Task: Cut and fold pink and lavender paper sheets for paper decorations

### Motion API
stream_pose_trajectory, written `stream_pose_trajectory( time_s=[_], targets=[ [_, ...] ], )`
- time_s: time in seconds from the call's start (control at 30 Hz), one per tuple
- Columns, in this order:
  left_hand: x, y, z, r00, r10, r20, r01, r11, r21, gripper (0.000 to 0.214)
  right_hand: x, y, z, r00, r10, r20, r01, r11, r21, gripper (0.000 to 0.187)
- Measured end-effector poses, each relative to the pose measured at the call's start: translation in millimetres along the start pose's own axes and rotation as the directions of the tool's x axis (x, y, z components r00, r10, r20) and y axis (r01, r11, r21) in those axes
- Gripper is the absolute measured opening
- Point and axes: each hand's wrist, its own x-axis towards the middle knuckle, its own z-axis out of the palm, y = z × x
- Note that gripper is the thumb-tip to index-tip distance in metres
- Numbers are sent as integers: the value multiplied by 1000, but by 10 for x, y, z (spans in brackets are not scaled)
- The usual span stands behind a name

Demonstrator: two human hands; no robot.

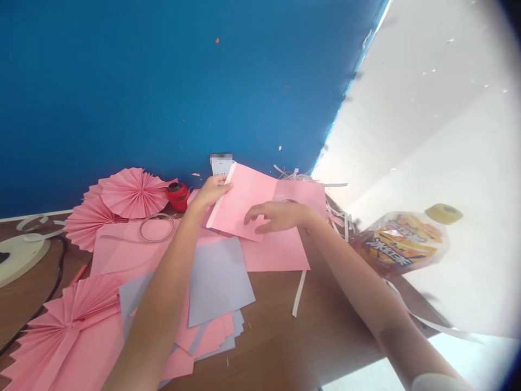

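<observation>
My left hand [214,191] pinches the upper left edge of a pink sheet of paper [248,198], which is tilted up off the table. Along that edge runs a narrow white strip [221,202] that looks like tape. Over the sheet's lower right part is my right hand [277,216], its fingers apart and loosely bent, with nothing in them. Whether its fingertips touch the paper I cannot tell. Beneath lies a larger pink sheet [291,250]. Grey-lilac sheets [220,282] and more pink paper are spread nearer to me.
Pleated pink paper rosettes [136,193] stand at the left, with another pleated fan [67,320] in front. A red spool [178,196], a ring [157,228] and paper shreds [299,176] lie around. A drink bottle [401,241] stands at the right by the white wall.
</observation>
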Motion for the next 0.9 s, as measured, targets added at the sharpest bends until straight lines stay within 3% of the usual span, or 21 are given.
stream_pose_trajectory(
  time_s=[0.13, 0.27, 0.4, 0.47, 0.6, 0.67, 0.7, 0.83, 0.87, 0.9],
  targets=[
    [-47, 78, -62, 1000, 16, -3, -16, 1000, -8, 35, 52, -46, 162, 966, 32, 257, -50, 997, 64, 41],
    [-59, 106, -82, 1000, 12, -16, -11, 1000, 21, 30, 56, -58, 216, 925, 77, 372, -118, 989, 88, 38],
    [-56, 95, -85, 996, 2, -85, 2, 999, 45, 23, 44, 20, 194, 798, 183, 574, -294, 950, 106, 29],
    [-68, 95, -110, 995, -14, -99, 19, 999, 51, 19, 33, 63, 167, 787, 236, 570, -335, 939, 75, 26],
    [-115, 119, -241, 994, -55, -91, 61, 996, 67, 15, -2, 75, 119, 868, 246, 432, -321, 941, 108, 36],
    [-132, 129, -319, 995, -57, -79, 63, 995, 83, 18, -7, 42, 126, 882, 225, 415, -304, 943, 135, 42],
    [-136, 132, -351, 997, -53, -63, 59, 994, 91, 20, -3, 22, 139, 868, 205, 452, -300, 942, 149, 42],
    [-125, 132, -401, 999, -15, -42, 17, 998, 52, 28, 30, -30, 206, 742, 119, 660, -301, 938, 169, 21],
    [-119, 134, -396, 998, -2, -57, 3, 1000, 25, 29, 36, -28, 214, 749, 111, 654, -288, 942, 170, 18],
    [-114, 139, -389, 997, 11, -73, -11, 1000, -4, 30, 40, -20, 217, 788, 104, 607, -260, 950, 175, 17]
  ],
)
